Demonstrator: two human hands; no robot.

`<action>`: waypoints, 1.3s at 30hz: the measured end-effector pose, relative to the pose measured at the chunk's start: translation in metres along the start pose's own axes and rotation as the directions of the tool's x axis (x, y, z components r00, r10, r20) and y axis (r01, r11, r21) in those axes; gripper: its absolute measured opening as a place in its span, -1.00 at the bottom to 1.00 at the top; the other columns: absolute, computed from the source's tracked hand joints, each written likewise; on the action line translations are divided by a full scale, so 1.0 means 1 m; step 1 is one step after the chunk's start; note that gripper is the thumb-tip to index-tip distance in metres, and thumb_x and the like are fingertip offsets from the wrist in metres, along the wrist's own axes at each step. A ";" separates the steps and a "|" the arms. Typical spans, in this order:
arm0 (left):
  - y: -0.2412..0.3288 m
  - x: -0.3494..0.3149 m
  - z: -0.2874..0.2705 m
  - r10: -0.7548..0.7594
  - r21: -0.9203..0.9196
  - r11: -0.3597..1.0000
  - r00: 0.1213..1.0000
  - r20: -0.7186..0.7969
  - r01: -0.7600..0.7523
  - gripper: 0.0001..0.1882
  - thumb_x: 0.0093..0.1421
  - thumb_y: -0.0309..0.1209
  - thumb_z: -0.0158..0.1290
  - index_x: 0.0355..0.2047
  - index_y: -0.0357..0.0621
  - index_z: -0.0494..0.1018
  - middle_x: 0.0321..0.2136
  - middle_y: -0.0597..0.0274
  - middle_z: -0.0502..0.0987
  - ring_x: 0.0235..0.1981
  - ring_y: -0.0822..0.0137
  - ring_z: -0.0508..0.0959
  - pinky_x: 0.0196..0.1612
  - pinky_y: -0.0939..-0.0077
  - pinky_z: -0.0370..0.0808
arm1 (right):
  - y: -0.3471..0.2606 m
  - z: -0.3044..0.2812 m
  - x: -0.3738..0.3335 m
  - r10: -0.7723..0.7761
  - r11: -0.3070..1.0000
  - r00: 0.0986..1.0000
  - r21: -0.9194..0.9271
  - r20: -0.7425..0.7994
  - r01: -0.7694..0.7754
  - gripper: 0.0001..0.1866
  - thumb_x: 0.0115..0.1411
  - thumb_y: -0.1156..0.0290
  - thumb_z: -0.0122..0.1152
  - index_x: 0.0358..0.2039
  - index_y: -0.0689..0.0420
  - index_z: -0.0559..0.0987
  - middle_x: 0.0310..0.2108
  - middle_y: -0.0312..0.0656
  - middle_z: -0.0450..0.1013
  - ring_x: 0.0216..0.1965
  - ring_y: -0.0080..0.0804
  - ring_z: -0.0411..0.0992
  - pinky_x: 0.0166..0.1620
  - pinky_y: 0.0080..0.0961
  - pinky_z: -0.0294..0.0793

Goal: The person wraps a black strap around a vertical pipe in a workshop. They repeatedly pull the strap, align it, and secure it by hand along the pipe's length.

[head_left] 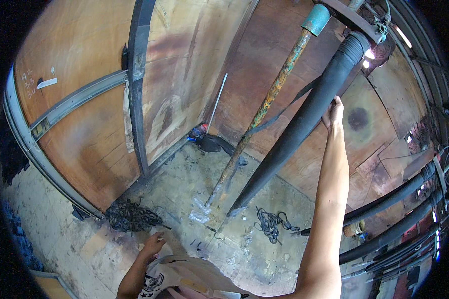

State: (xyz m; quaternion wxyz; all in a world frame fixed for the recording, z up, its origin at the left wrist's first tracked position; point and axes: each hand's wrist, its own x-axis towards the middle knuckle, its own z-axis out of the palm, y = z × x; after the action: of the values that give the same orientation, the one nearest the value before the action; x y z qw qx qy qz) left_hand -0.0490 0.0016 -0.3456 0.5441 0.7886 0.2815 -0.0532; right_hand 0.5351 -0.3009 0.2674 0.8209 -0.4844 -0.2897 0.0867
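Observation:
A long, thick black tube (304, 124) slants from the upper right down to the floor. Strips are wound round its upper end. High up on its right side, my right hand (334, 112) grips it with the arm stretched out; part of the fingers is hidden behind the tube. From the tube a loose black strip (279, 117) runs across to a rusty, paint-flecked pole (264, 114) on the left. Low beside my body, my left hand (154, 244) has its fingers curled in; anything inside is too small to make out.
A heap of black strips (132, 216) lies on the floor at left, a smaller tangle (273, 224) right of the tube's foot. Wooden panels (184, 65) wall the corner, where a white stick (217, 102) leans. More black tubes (399, 199) stand at right, near a small tin (353, 229).

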 end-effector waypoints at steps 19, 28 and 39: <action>0.003 -0.024 0.005 -0.092 -0.114 0.990 0.994 -0.054 0.086 -0.43 0.29 -0.28 0.15 0.23 -0.32 0.34 0.13 -0.26 0.46 0.04 -0.07 0.59 0.07 0.18 0.53 | -0.010 0.012 0.041 0.004 0.987 0.825 0.131 0.565 -0.095 -0.52 0.39 0.23 -0.15 0.08 0.36 0.47 -0.08 0.17 0.54 -0.05 0.14 0.52 0.14 0.17 0.48; 0.004 -0.043 0.012 -0.081 -0.067 0.995 0.993 -0.089 0.075 -0.43 0.28 -0.27 0.15 0.22 -0.30 0.35 0.11 -0.29 0.47 -0.01 -0.05 0.62 0.02 0.17 0.55 | -0.068 -0.032 0.011 -0.250 0.967 0.960 0.075 0.128 0.242 -0.71 0.44 0.13 0.07 -0.31 0.06 0.49 -0.52 -0.43 0.31 -0.41 -0.50 0.32 0.01 -0.41 0.35; 0.036 -0.010 0.031 0.126 0.052 0.991 0.992 -0.015 -0.125 -0.47 0.24 -0.29 0.18 0.16 -0.29 0.41 0.01 -0.23 0.54 -0.14 -0.01 0.66 -0.05 0.22 0.58 | -0.026 0.066 -0.162 0.032 0.684 0.960 -0.706 0.278 0.181 -0.55 0.26 0.48 0.29 0.15 0.14 0.43 -0.36 -0.33 0.47 -0.34 -0.54 0.52 -0.22 -0.51 0.55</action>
State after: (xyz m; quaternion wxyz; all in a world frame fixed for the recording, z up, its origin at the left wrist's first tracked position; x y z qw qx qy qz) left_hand -0.0328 -0.0392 -0.3244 0.5235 0.8189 0.2346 -0.0189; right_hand 0.3625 -0.3338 0.2504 0.5181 -0.7404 -0.4281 -0.0039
